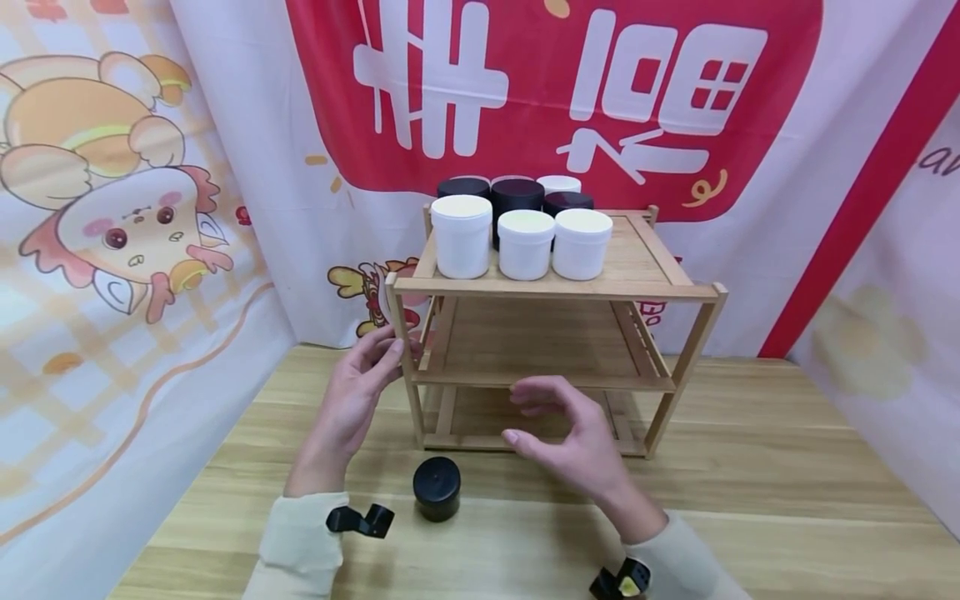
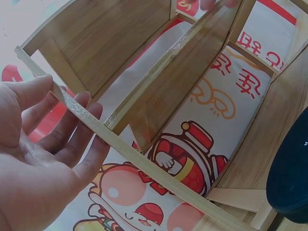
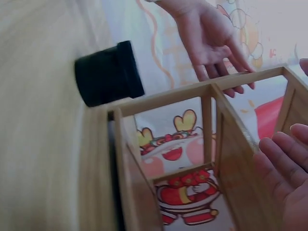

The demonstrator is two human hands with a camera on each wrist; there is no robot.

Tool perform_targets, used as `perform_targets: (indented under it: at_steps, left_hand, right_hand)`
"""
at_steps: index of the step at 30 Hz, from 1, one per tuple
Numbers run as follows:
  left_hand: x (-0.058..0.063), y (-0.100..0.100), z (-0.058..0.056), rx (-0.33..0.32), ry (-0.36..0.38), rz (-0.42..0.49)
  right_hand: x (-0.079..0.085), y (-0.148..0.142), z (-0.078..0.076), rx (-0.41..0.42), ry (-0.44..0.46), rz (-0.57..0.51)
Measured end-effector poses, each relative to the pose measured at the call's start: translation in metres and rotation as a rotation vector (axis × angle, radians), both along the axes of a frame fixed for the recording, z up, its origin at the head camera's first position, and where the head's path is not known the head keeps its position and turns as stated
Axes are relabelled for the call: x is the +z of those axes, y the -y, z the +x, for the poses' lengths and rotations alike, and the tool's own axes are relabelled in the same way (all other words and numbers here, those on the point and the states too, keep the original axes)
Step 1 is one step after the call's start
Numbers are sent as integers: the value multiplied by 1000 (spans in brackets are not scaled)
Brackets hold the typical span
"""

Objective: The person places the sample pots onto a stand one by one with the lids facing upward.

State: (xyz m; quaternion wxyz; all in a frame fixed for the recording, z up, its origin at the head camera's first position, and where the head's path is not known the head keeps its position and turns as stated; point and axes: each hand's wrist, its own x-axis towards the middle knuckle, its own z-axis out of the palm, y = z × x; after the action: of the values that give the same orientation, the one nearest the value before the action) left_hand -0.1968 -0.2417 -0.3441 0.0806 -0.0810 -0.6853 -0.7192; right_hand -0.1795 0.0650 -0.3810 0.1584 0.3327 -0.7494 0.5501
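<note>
A three-tier wooden shelf rack (image 1: 555, 288) stands on the table. My left hand (image 1: 358, 392) is at its left front post, the thumb on the near side and the fingers passing behind, as the left wrist view shows. Before the middle tier is my right hand (image 1: 573, 437), its fingers spread in a loose curve with nothing between them. A small black lidded jar (image 1: 437, 489) stands on the table in front of the rack, between both forearms; in the right wrist view the black jar (image 3: 107, 76) appears sideways.
White lidded jars (image 1: 462, 237) line the top tier's front left, with black jars (image 1: 517, 196) and another white jar (image 1: 558, 184) behind. The wood-grain table (image 1: 787, 467) extends to both sides. Printed cloth (image 1: 247, 108) hangs behind and at the sides.
</note>
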Motion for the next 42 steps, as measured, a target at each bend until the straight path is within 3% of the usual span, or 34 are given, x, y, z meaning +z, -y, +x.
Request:
perform_targets:
  at_steps: [11,19,29,42]
  left_hand:
    - [-1,1,0,0,-5,-2]
    - [0,1,1,2,-14,-4]
    - [-1,-1,1,3,-27,3]
    - [-1,0,1,6,-18,-1]
  right_hand:
    - [-26,26,4,38,159,100]
    - [-41,41,5,131,201,130]
    - [-60,54,7,177,273,212]
    - [-70,67,1,246,441,124]
